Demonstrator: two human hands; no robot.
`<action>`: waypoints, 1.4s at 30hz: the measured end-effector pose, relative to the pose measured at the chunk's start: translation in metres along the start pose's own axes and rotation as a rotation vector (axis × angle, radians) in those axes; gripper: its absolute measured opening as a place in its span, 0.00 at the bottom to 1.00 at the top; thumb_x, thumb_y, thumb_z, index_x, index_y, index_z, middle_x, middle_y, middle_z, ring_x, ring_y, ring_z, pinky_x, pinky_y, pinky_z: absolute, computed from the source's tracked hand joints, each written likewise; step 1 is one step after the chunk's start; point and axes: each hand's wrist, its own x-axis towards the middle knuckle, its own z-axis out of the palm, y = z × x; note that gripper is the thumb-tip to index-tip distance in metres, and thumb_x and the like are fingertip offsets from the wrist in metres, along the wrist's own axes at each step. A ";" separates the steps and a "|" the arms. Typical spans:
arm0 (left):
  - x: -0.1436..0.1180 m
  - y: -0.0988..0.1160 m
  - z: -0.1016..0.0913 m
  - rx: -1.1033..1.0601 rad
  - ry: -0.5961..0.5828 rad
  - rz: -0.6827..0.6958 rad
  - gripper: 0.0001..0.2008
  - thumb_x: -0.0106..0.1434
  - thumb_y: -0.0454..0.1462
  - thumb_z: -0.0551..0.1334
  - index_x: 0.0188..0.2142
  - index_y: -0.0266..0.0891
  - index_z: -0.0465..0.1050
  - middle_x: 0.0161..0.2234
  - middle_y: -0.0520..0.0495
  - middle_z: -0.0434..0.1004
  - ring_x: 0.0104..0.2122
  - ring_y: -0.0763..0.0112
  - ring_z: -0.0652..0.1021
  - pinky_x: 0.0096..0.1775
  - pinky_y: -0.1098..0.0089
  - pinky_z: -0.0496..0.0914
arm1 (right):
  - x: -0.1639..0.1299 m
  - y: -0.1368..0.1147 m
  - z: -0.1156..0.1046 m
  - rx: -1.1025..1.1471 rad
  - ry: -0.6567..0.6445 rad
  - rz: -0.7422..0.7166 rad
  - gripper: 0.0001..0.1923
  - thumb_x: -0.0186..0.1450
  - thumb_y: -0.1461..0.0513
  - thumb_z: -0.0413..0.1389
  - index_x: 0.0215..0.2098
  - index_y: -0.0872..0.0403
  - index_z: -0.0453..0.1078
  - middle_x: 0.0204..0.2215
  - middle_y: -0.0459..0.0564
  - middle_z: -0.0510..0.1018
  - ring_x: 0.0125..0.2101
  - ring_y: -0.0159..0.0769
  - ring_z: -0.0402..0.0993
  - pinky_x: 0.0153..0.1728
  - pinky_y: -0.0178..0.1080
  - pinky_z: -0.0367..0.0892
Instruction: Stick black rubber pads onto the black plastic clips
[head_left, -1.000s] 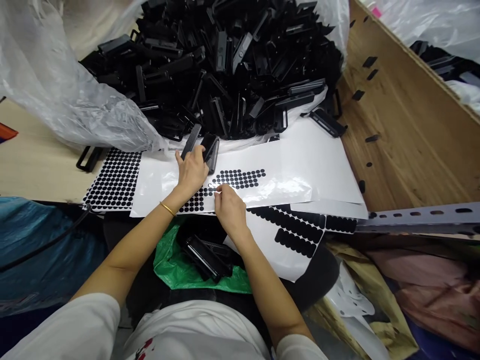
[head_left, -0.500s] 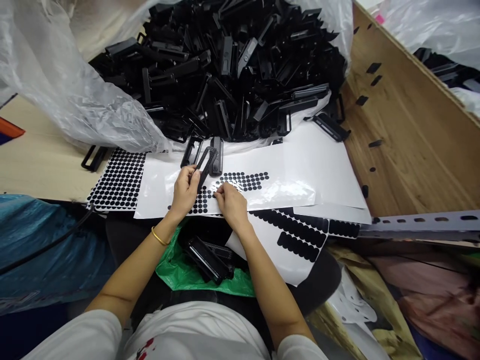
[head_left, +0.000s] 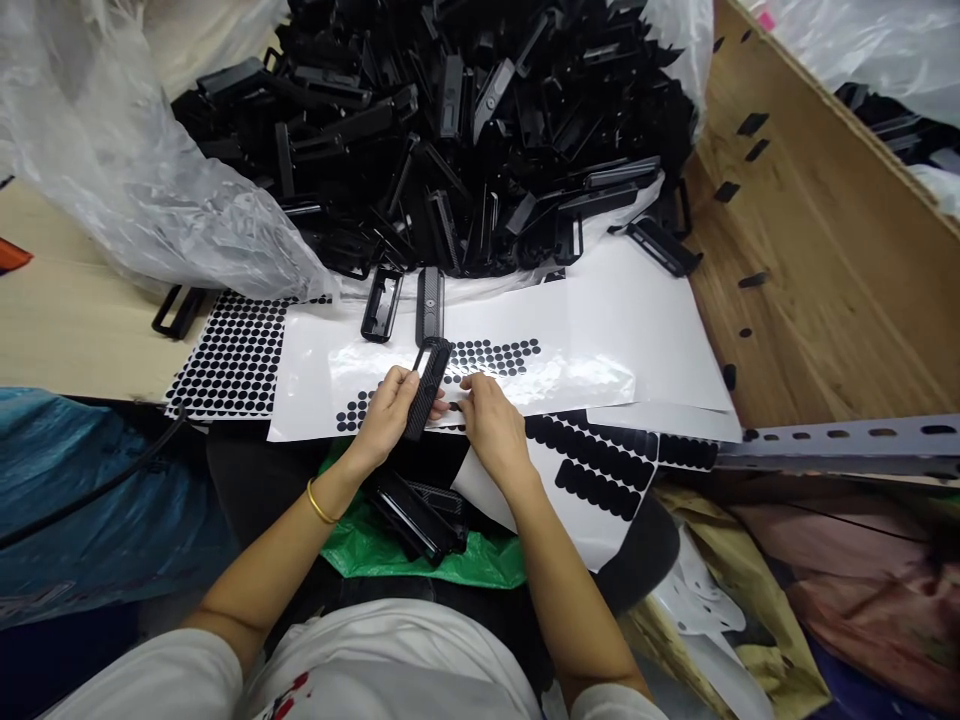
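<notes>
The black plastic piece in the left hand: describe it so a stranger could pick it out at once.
Start at the big heap of black plastic parts spilling from the clear bag, then drop to the white sticker sheet in front of it. The black plastic piece is a slim bar with a slot near its top. Unlike the two loose pieces lying beyond, it is gripped in the left hand.

The black plastic part (head_left: pixel 424 390) gripped in the left hand (head_left: pixel 386 415) looks matt with a finely textured face, like the heap of black plastic parts (head_left: pixel 465 130) that spills out of a thin, crinkled, translucent plastic bag (head_left: pixel 135 190). The white backing sheet (head_left: pixel 600 340) under the right hand (head_left: pixel 491 425) is glossy, smooth paper that catches the light, and its round black pads (head_left: pixel 487 355) look dull and matt. The tabletop (head_left: pixel 817 280) is bare, pale wood with visible grain, the slotted rail (head_left: pixel 840 445) is grey painted metal, and the green bag (head_left: pixel 390 555) is shiny plastic film.
</notes>
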 end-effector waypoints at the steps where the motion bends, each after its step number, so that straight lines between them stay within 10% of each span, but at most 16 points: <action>1: 0.000 -0.001 0.001 0.015 -0.016 -0.006 0.18 0.60 0.51 0.57 0.31 0.40 0.57 0.31 0.47 0.79 0.31 0.67 0.81 0.32 0.67 0.75 | -0.001 0.003 -0.001 -0.001 0.019 -0.005 0.10 0.65 0.65 0.46 0.43 0.53 0.66 0.40 0.53 0.73 0.33 0.38 0.69 0.28 0.36 0.56; 22: 0.006 0.025 0.000 0.794 -0.149 0.248 0.09 0.66 0.41 0.47 0.28 0.44 0.52 0.21 0.53 0.62 0.23 0.67 0.69 0.30 0.67 0.63 | 0.011 0.010 -0.009 -0.050 -0.207 -0.217 0.09 0.66 0.65 0.49 0.42 0.49 0.68 0.40 0.48 0.72 0.35 0.36 0.70 0.25 0.34 0.53; 42: 0.020 0.035 -0.002 0.953 -0.313 0.254 0.10 0.67 0.39 0.45 0.28 0.44 0.49 0.23 0.53 0.61 0.24 0.67 0.69 0.29 0.68 0.59 | 0.017 0.014 -0.014 -0.012 -0.280 -0.229 0.08 0.65 0.65 0.50 0.42 0.52 0.67 0.41 0.49 0.74 0.38 0.37 0.71 0.28 0.34 0.55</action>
